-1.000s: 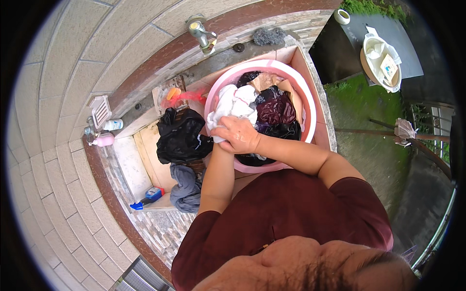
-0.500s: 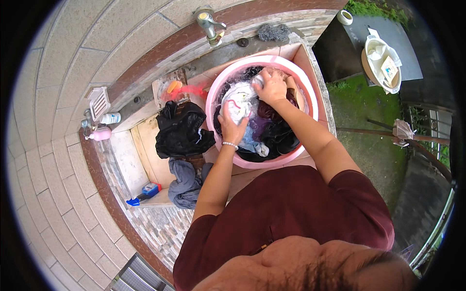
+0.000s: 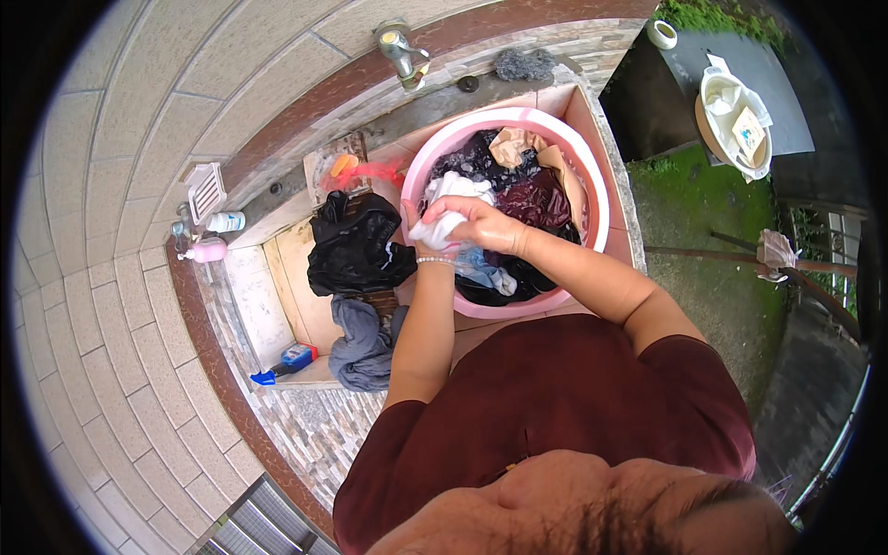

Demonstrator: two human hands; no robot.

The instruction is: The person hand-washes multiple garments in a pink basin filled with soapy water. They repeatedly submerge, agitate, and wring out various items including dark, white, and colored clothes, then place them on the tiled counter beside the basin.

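A pink basin [image 3: 599, 215] holds water and wet laundry. Above its left side, my right hand [image 3: 492, 228] is closed on a white cloth [image 3: 440, 231], bunched up. My left hand [image 3: 418, 242], a beaded bracelet at its wrist, grips the same cloth from the left near the rim; some of its fingers are hidden behind it. More white fabric [image 3: 460, 187] lies just beyond the hands. A dark red garment [image 3: 544, 200], a tan piece [image 3: 511, 146] and a light blue cloth [image 3: 481, 270] lie among black clothes in the basin.
Left of the basin, a black garment [image 3: 356, 252] and a grey cloth [image 3: 361, 347] lie in the tiled sink. A red net [image 3: 375, 173], a blue-capped brush [image 3: 294, 359] and a pink bottle [image 3: 207, 250] are farther left. A faucet [image 3: 400, 54] stands beyond.
My right hand has come from the basin's far side toward me and left, to my left hand. The white cloth is now bunched between them, and my left hand is nearer the rim.
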